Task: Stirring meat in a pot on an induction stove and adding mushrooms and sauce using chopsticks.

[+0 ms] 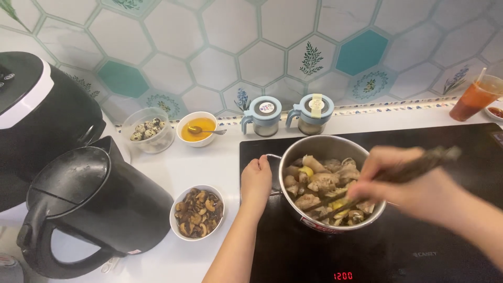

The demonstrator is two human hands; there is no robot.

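Our left hand (256, 180) grips the handle of the pot (314, 145) on the cooktop (293, 251); our right hand (419, 186) pinches chopsticks (398, 173) in the meat (325, 182). We see a bowl of mushrooms (197, 211) on the surface (209, 162) left of the pot.

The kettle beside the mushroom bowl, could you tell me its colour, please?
Black, in the head view: the kettle.

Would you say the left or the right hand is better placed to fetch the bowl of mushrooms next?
Probably the left hand: it rests at the pot's handle, beside the mushroom bowl, while the right hand holds chopsticks.
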